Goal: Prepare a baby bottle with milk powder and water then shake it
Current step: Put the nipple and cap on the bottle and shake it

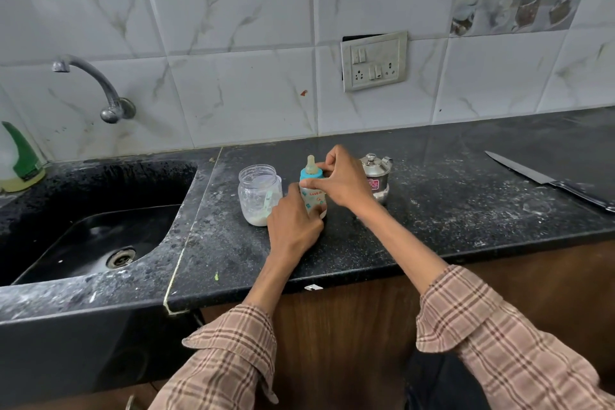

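A small baby bottle [314,195] with a blue collar [307,174] and a beige teat stands upright on the black counter [432,210]. My left hand [293,226] wraps around the bottle's lower body. My right hand [342,180] pinches the blue collar with its fingertips. Left of the bottle stands a clear open jar [259,195] with white milk powder at its bottom and a spoon inside. A small steel lidded pot [376,175] stands behind my right hand, partly hidden.
A black sink [93,233] with a wall tap [100,86] lies to the left. A bottle with a green cap [20,160] stands at the far left. A large knife [545,178] lies on the counter at the right. A wall socket [374,61] sits above.
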